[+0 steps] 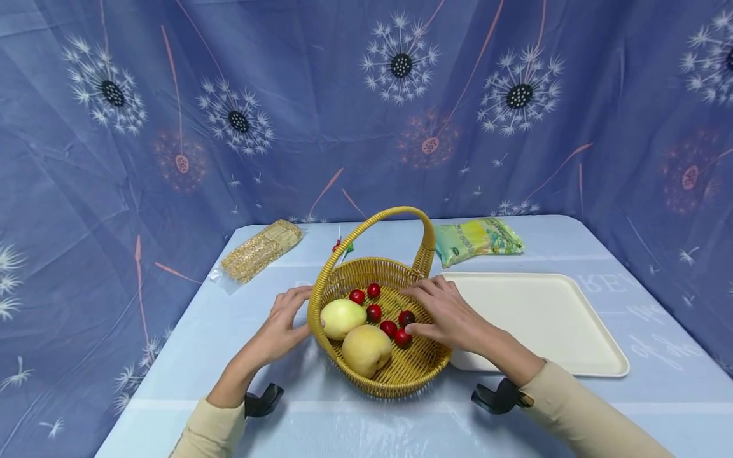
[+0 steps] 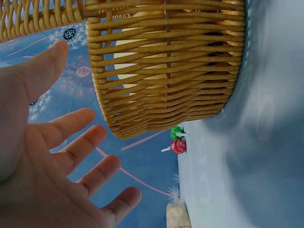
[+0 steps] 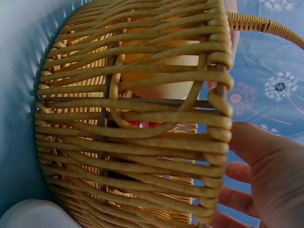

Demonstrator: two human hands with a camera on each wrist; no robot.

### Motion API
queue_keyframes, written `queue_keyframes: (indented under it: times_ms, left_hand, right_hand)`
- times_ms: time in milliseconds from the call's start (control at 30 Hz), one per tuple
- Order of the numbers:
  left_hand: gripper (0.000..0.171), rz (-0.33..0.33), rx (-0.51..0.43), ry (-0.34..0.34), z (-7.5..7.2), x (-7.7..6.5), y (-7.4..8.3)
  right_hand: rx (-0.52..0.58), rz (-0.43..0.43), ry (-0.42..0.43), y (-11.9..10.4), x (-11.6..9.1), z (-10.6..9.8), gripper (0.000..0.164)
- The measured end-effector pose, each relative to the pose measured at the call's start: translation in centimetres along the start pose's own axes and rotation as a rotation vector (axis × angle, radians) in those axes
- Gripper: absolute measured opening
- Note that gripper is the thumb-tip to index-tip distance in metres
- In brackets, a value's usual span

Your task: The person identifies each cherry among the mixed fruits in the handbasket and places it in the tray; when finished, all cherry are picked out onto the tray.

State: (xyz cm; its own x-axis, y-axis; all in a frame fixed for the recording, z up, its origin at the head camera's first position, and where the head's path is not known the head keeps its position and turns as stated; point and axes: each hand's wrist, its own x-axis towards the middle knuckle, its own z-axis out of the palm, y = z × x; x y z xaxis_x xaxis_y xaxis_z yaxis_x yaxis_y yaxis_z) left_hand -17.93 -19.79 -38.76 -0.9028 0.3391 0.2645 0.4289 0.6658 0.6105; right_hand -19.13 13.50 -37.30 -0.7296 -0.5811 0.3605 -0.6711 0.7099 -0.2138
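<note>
Printed matter: green-and-yellow packet [image 1: 478,242], behind the wicker basket [image 1: 395,387] and to its right; I see print on its face, too small for me to read. Pale lettering [image 1: 658,334] on the table cover, well right of the basket, stands inverted; I cannot read it with certainty.

Surface and room: table [image 1: 343,432] under a light-blue cover; dark-blue cloth [image 1: 321,70] with white and pink dandelion motifs hung behind the basket and at both sides. Cream tray [image 1: 532,324], just right of the basket. Clear bag of tan pieces [image 1: 260,253], behind and left of it. Red and green lollipops [image 2: 178,146], near its far side.

Basket: upright, handle raised, between my two feeds' hands. Contents: two large yellow fruits [image 1: 366,351], toward its left; six small red fruits [image 1: 373,313], centre to right.

Left hand [image 1: 280,331]: fingers spread wide, holding nothing, beside the basket's left rim. Right hand [image 1: 449,315]: thumb and fingers wide apart, over the basket's right rim, thumb tip by the red fruits; contact I cannot tell.
</note>
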Motion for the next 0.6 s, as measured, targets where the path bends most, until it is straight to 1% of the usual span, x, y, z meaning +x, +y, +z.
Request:
queue_keyframes:
  times_ms: [167,300,400,600]
  left_hand:
    - [0.052,-0.014,-0.05,-0.016,0.1,-0.2,0.1]
    - [0.052,-0.034,-0.081,-0.043,0.2,-0.4,0.0]
    - [0.051,-0.046,-0.097,-0.057,0.3,-0.5,0.0]
    - [0.049,-0.052,-0.114,-0.056,0.4,-0.7,-0.1]
  right_hand:
    - [0.055,-0.013,-0.048,0.2,0.2,0.4,0.057]
    - [0.102,-0.03,-0.114,0.3,0.4,0.8,0.054]
    - [0.116,-0.046,-0.168,0.4,0.5,0.9,0.05]
    - [0.138,-0.075,-0.25,0.7,0.8,1.1,0.043]
